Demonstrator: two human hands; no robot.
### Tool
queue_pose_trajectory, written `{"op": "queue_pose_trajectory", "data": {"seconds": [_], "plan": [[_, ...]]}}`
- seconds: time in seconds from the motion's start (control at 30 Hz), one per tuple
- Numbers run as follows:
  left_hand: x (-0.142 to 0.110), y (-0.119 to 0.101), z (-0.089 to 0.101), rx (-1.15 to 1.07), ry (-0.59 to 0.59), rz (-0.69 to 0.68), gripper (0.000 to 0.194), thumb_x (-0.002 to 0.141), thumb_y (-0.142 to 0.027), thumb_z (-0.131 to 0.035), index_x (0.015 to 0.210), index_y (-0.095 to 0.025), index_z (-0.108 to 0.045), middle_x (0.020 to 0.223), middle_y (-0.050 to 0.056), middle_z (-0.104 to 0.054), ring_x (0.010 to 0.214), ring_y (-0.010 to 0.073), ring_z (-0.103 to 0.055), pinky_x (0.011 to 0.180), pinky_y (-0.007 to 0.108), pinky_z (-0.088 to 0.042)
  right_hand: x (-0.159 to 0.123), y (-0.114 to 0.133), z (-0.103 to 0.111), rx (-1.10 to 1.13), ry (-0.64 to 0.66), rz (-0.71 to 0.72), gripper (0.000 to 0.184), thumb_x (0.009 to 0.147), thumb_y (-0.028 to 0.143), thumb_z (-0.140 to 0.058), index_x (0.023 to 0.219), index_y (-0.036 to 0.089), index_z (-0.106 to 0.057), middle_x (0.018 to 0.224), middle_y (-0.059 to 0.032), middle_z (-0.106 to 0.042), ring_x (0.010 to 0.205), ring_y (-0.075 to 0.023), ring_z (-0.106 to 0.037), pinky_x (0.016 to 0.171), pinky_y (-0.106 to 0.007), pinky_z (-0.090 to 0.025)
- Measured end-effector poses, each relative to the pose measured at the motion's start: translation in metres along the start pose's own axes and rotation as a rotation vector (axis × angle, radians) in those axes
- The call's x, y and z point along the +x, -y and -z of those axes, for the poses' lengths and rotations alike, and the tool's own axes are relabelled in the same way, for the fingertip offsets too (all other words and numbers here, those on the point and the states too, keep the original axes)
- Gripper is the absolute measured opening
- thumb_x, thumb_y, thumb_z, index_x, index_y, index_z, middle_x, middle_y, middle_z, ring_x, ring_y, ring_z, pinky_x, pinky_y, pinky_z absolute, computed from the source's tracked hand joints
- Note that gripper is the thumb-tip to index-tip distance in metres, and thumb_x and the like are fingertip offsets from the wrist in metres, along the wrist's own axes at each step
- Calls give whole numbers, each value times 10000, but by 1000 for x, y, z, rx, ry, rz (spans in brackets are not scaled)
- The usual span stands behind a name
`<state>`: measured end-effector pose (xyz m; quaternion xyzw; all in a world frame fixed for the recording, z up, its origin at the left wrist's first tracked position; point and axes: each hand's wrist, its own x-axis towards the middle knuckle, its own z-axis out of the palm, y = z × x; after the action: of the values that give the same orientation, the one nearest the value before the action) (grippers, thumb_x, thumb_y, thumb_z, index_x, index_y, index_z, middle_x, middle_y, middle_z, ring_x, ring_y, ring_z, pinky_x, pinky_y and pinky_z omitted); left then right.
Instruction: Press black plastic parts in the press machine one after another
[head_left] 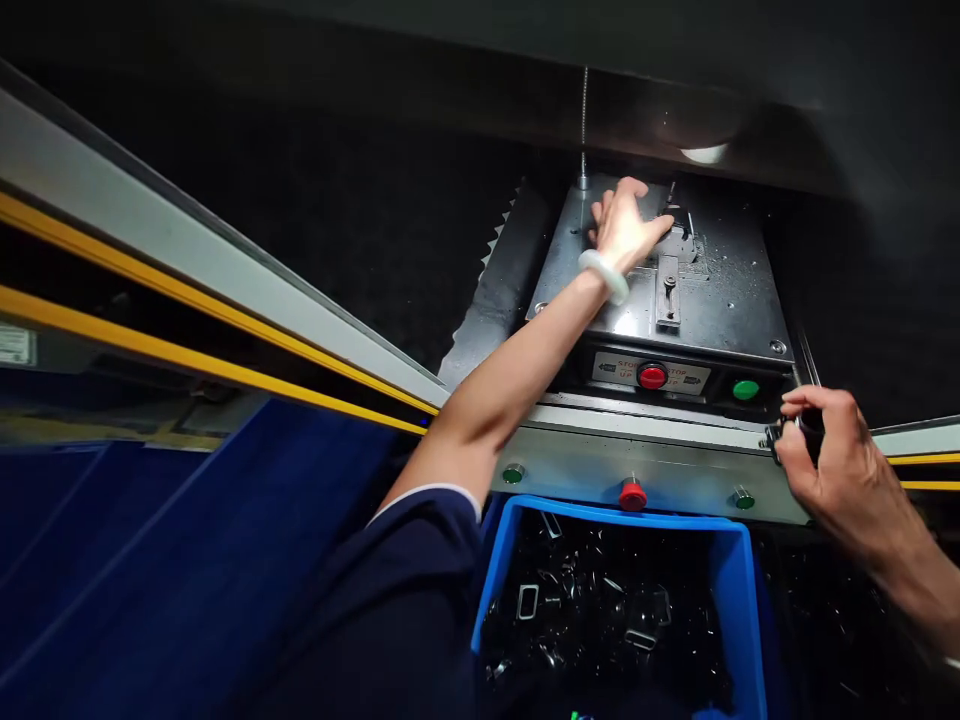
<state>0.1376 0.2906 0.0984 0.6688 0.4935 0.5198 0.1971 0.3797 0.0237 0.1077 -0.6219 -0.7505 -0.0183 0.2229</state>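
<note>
My left hand (626, 228), with a pale bangle (604, 276) at the wrist, reaches over a dark metal machine plate (720, 300). Its fingers are apart, and the thumb lies at a small black part (679, 218) seated on a metal fixture block (679, 243). Whether the thumb touches that part I cannot tell. At the right, my right hand (847, 465) is closed around a small shiny black part (810, 425), mostly hidden by the fingers, in front of the plate's right corner.
Below the plate are a red button (652, 376) and a green button (745, 389). Another red button (632, 494) sits on the front rail. A blue bin (750, 600) of black and metal-framed pieces stands nearest me. A yellow-edged frame (225, 320) runs along the left.
</note>
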Motion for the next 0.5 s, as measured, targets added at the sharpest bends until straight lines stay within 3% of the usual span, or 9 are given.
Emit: {"op": "queue_pose_trajectory", "data": {"seconds": [0.1, 0.17, 0.23, 0.3, 0.4, 0.5], "plan": [[-91, -11, 54, 68, -27, -77, 299, 849, -91, -800, 1123, -160, -704, 1163, 92, -706, 1092, 203, -638, 1016, 417, -510, -50, -12, -10, 33, 56, -1, 185, 1031, 365, -507, 1119, 218, -578, 1019, -59, -650, 890, -215, -650, 816, -361, -513], [-164, -17, 94, 69, -21, -89, 188, 939, -134, -706, 1115, -201, -718, 1122, 72, -702, 929, 174, -664, 795, 344, -559, -75, -20, -22, 21, 108, -1, 183, 1043, 396, -550, 1059, 225, -611, 956, -36, -663, 872, -205, -655, 826, -351, -505], [-231, -14, 130, 162, 16, -60, 126, 986, -175, -648, 1055, -230, -739, 988, 42, -719, 834, 166, -654, 728, 322, -537, -95, -28, -34, -17, 160, -17, 210, 1064, 385, -536, 1135, 229, -658, 967, -36, -686, 908, -208, -666, 829, -346, -505], [-278, -3, 155, 259, 119, 13, 121, 992, -233, -648, 1061, -230, -746, 997, 40, -707, 786, 156, -641, 694, 304, -527, -108, -34, -44, -88, 203, -54, 256, 1083, 346, -497, 1231, 234, -674, 1039, -51, -710, 970, -220, -667, 824, -350, -502], [-309, 26, 175, 407, 341, 97, 248, 947, -351, -716, 1170, -249, -743, 1207, 78, -623, 841, 175, -640, 730, 322, -563, -118, -40, -55, -178, 236, -109, 243, 1066, 351, -538, 1197, 226, -700, 1103, -61, -728, 1008, -237, -656, 793, -355, -485], [-310, 49, 183, 465, 485, 80, 315, 937, -368, -729, 1240, -282, -733, 1300, 90, -558, 903, 208, -638, 747, 342, -576, -120, -43, -63, -193, 242, -133, 203, 1051, 357, -572, 1104, 224, -715, 1051, -52, -738, 967, -239, -649, 754, -350, -457]]}}
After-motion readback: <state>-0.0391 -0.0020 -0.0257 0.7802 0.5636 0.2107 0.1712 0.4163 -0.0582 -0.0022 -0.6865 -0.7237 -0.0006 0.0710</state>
